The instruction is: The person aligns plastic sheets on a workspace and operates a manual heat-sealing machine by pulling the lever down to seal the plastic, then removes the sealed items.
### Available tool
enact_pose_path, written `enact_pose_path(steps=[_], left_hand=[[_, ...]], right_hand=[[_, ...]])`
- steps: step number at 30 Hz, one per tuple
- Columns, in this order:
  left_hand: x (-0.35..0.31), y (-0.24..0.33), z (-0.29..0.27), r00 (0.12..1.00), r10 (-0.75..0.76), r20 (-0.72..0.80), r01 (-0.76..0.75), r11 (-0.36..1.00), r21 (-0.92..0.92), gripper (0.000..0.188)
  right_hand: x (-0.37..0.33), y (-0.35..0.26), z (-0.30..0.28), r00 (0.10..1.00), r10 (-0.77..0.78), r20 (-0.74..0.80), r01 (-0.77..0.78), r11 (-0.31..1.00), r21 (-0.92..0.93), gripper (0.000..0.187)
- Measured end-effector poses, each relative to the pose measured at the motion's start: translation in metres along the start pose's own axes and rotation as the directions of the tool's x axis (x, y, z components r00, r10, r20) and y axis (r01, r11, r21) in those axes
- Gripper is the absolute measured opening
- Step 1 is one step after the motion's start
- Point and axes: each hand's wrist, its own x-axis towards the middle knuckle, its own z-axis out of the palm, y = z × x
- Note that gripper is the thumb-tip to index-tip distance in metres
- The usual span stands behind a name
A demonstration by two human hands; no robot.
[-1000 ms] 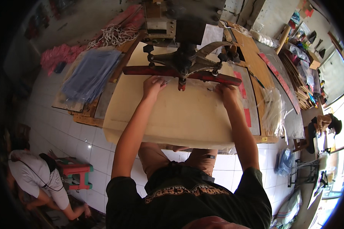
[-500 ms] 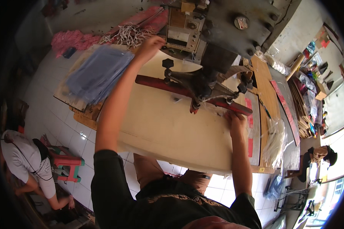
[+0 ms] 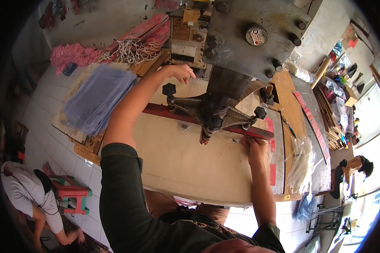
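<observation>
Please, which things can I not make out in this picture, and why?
All in the head view:
- Anything inside the right hand: its own fingers hide it.
- The left hand's palm: turned away from the camera.
- The cream sheet under the red bar: covered.
- The press's top: cut off by the upper edge.

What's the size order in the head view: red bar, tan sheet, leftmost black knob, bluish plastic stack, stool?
1. Tan sheet
2. Bluish plastic stack
3. Red bar and stool: too close to rank
4. Leftmost black knob
</observation>
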Motion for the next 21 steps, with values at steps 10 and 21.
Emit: enact_pose_path(steps=[10, 21], left_hand=[[-0.031, 0.027, -0.004, 0.992, 0.116, -0.041, -0.12, 0.986, -0.118, 0.053], [-0.092, 0.073, -0.021, 0.918, 0.299, -0.258, -0.346, 0.925, -0.159, 0.048]], right_hand=[[-0.004, -0.012, 0.013, 0.996, 0.078, -0.038, -0.077, 0.997, 0.024, 0.013], [0.004, -0.001, 0.006, 1.0, 0.009, 0.006, -0.009, 0.993, 0.115, 0.018]])
